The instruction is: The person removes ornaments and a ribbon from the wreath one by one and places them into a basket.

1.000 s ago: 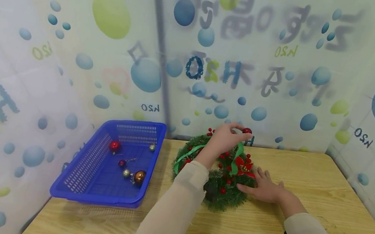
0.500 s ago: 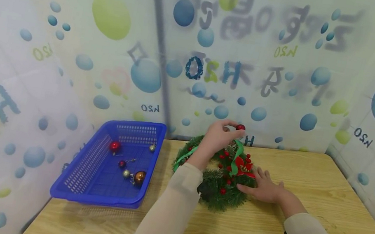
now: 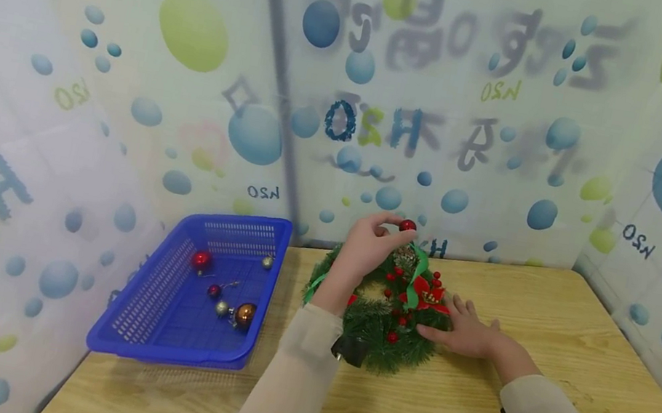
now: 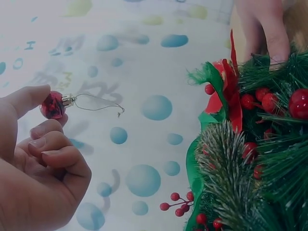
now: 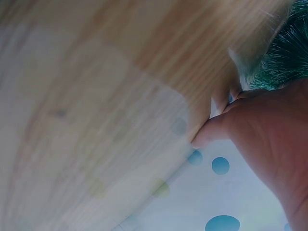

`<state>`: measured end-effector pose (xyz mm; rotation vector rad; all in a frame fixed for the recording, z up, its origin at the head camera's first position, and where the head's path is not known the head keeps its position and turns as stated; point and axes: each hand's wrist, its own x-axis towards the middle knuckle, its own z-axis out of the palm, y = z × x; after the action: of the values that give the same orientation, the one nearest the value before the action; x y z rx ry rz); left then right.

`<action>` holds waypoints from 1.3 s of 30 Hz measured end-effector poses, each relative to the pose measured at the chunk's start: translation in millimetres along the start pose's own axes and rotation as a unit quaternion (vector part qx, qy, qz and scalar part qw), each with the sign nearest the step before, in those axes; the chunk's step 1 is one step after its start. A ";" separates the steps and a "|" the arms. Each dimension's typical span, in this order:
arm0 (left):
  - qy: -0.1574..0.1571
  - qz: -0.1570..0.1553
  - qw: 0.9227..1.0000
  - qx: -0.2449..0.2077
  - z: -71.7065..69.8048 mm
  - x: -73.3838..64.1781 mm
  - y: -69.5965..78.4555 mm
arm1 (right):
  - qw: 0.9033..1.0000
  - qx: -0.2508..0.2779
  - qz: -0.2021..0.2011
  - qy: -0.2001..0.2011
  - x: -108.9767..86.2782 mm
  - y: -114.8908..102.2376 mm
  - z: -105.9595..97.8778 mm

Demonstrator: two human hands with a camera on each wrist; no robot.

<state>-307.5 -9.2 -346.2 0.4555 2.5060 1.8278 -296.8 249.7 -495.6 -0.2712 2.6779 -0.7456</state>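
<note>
My left hand point(image 3: 367, 246) pinches a small shiny red bauble point(image 4: 52, 105) between thumb and index finger, above the far side of a green wreath point(image 3: 385, 349). From the bauble's gold cap a thin wire loop point(image 4: 98, 102) sticks out toward the wreath in the left wrist view. Red berries point(image 4: 269, 102), a red poinsettia point(image 3: 427, 294), green ribbon point(image 3: 418, 270) and a frosted pine sprig point(image 4: 222, 163) dress the wreath, which lies on the table. With fingers spread, my right hand point(image 3: 468, 330) rests at the wreath's right edge, thumb and fingertips over the greenery.
Left of the wreath stands a blue plastic basket point(image 3: 105, 333). Inside it lie a red bauble point(image 3: 201, 260), a brown bauble point(image 3: 245, 315) and several smaller ones. The wooden table point(image 3: 553, 305) meets a patterned curtain point(image 3: 476, 173) at the back.
My left hand has moved to the left with the red bauble, above the wreath's far side. The right hand stays at the wreath's right edge.
</note>
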 end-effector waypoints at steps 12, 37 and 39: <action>0.004 0.024 0.999 -0.030 -1.2 -29.8 2.3 | 1.000 0.003 0.005 -0.001 3.6 5.2 1.7; 0.069 -0.010 0.997 -0.037 -29.1 -77.2 -10.0 | 1.000 0.023 -0.008 -0.001 -15.1 -11.8 -4.9; 0.070 -0.009 0.997 -0.038 -31.6 -81.3 -12.8 | 1.000 0.017 -0.009 -0.004 -18.0 -15.4 -6.2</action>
<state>-238.1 -61.4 -361.4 0.3122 2.5067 2.0066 -281.1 244.4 -477.5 -0.2890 2.6553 -0.7929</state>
